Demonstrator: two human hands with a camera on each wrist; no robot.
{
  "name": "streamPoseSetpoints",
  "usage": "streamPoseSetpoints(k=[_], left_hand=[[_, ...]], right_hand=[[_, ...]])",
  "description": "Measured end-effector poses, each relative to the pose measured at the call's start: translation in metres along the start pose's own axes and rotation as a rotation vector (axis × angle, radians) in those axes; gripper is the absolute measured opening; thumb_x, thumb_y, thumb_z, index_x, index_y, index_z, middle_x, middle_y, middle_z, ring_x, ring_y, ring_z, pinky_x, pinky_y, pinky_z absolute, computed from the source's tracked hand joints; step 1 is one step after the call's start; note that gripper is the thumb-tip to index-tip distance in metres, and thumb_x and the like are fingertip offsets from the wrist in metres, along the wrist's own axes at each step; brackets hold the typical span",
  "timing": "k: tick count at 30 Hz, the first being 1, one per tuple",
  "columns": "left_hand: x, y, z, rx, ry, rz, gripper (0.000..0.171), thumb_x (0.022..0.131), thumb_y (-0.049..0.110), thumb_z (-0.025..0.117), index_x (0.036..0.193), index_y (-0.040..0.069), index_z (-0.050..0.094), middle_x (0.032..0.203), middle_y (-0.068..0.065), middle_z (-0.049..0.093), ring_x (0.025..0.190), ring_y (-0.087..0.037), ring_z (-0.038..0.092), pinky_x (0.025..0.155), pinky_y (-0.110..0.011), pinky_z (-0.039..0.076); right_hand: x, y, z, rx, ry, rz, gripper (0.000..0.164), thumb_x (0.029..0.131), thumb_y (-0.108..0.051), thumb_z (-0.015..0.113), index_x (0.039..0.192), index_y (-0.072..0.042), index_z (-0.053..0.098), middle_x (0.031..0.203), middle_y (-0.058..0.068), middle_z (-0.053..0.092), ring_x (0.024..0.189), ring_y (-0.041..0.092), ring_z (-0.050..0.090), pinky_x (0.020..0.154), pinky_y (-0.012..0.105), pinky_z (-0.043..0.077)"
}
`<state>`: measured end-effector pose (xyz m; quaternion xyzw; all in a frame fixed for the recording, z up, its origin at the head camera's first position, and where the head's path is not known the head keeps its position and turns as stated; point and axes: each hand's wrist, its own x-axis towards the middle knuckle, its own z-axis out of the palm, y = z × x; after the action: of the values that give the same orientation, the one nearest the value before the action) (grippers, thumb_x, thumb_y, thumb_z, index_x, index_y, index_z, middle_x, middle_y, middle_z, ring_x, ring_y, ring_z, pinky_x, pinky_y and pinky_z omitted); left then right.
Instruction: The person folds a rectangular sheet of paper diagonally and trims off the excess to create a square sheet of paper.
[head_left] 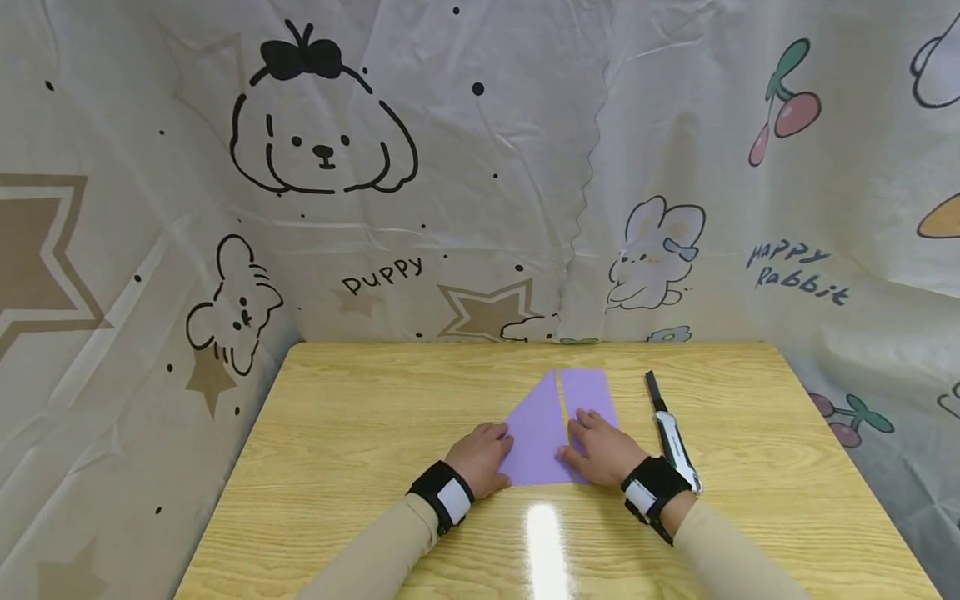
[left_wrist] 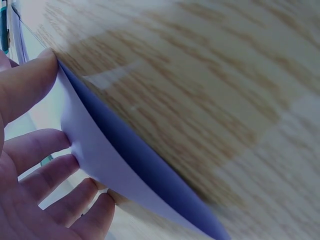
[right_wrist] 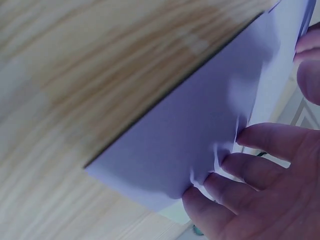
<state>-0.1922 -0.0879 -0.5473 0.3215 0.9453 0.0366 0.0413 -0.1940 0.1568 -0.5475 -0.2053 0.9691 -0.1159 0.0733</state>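
Note:
A folded sheet of purple paper (head_left: 536,433) with a slanted left edge lies on the table, and a narrow purple paper strip (head_left: 588,390) stands to its right across a thin slit. My left hand (head_left: 480,458) touches the slanted edge with its fingers, thumb near the lower left corner; in the left wrist view the layers of the paper (left_wrist: 100,145) gape apart there. My right hand (head_left: 603,450) rests on the strip, its thumb reaching toward the larger part. In the right wrist view several fingertips touch the far side of the purple strip (right_wrist: 175,130).
A cutter knife (head_left: 675,442) with a black end and a white-and-green handle lies right of the paper, beside my right wrist. The wooden table (head_left: 360,400) meets a printed cloth (head_left: 465,192) at the back and sides.

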Motion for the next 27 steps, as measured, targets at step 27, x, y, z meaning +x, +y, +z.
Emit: streamPoseSetpoints(k=[27], left_hand=[[0.0,0.002,-0.001,-0.014,-0.007,-0.007,0.06,0.07,0.039,0.072,0.12,0.011,0.055,0.129,-0.006,0.045,0.118,-0.024,0.041,0.096,-0.033,0.037]], right_hand=[[-0.013,0.032,0.003,-0.004,0.104,-0.018,0.049,0.088,-0.038,0.052,0.116,0.001,0.057,0.128,0.025,0.044,0.119,0.041,0.039,0.096,0.047,0.034]])
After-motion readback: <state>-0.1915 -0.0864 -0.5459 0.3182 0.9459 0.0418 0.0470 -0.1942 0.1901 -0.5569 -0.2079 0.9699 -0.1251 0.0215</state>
